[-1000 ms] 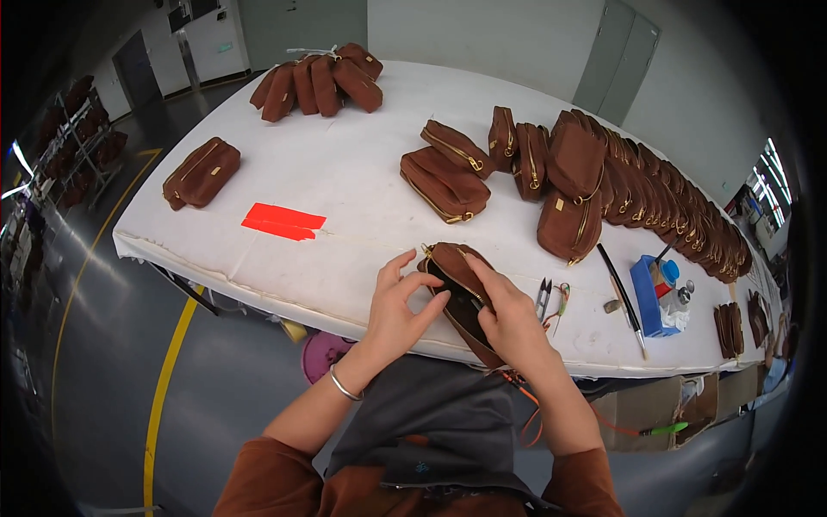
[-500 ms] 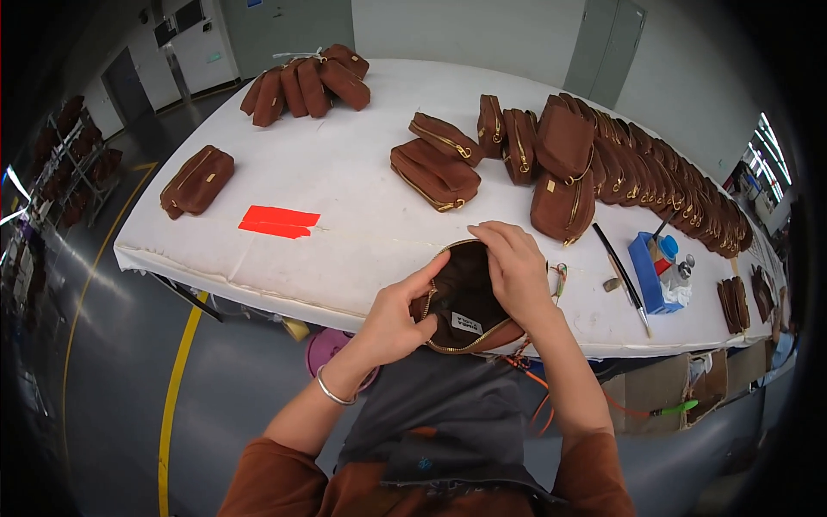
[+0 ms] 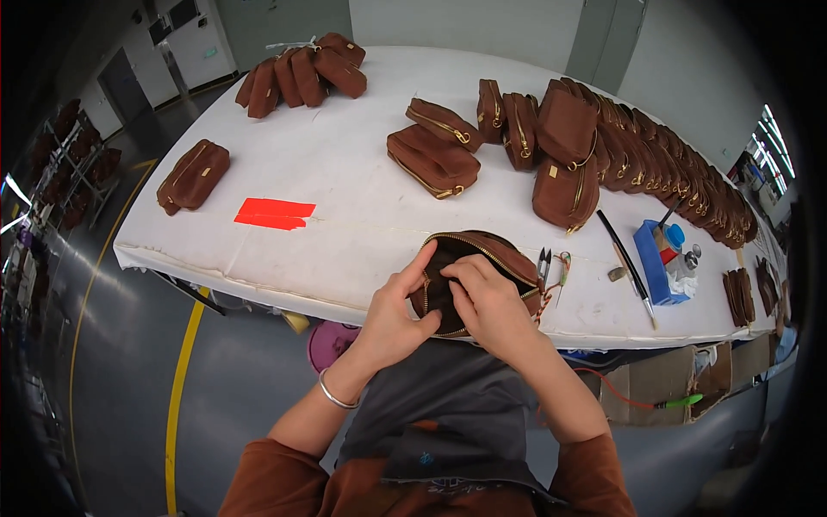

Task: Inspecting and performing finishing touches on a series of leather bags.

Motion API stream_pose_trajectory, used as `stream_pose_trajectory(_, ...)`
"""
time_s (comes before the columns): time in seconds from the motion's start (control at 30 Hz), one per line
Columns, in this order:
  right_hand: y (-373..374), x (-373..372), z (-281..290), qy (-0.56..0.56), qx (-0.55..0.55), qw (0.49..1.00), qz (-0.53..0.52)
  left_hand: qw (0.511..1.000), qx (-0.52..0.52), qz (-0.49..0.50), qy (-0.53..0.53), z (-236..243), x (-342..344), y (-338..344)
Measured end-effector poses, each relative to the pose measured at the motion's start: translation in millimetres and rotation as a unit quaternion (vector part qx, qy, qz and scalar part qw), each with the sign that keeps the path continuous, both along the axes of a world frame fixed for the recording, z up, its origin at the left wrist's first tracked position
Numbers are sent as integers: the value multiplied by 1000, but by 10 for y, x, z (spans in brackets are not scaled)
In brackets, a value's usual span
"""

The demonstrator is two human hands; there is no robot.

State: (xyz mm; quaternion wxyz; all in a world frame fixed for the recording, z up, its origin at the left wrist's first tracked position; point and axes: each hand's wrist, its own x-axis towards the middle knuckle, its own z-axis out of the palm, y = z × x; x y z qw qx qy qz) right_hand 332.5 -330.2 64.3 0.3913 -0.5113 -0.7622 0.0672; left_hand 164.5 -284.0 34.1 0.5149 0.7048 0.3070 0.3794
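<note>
An unzipped brown pouch (image 3: pixel 508 257) rests at the table's near edge, its dark lining showing in the wide mouth. My left hand (image 3: pixel 392 314) grips the pouch's left rim, thumb inside and fingers along the zip edge. Over the mouth is my right hand (image 3: pixel 491 302), fingers bent and drawn together against the lining; whether they pinch it is hidden. Just right of the pouch lie small dark thread snips (image 3: pixel 544 263) and a loop of coloured cord (image 3: pixel 564 267).
On the white table (image 3: pixel 345 172) lie a red patch (image 3: pixel 274 213), a single pouch (image 3: pixel 194 175), a bunch of pouches (image 3: pixel 301 76) and a long row of pouches (image 3: pixel 680 172). To the right are a brush (image 3: pixel 629 267) and a blue bin (image 3: pixel 652 267) of small bottles.
My right hand has moved from the pouch's far right rim into its mouth, fingers now bent. The pouch's right side has swung up into view, and the white label inside no longer shows.
</note>
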Motion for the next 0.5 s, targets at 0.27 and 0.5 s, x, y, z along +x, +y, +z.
stream_pose_trajectory(0.27,-83,-37,-68,-4,24,999,-26,998,-45,-4,-53,117,9,-38)
stream_pose_trajectory(0.5,-83,-60,-102,-13,95,995,-20,997,-57,-4,-46,121,-13,-44)
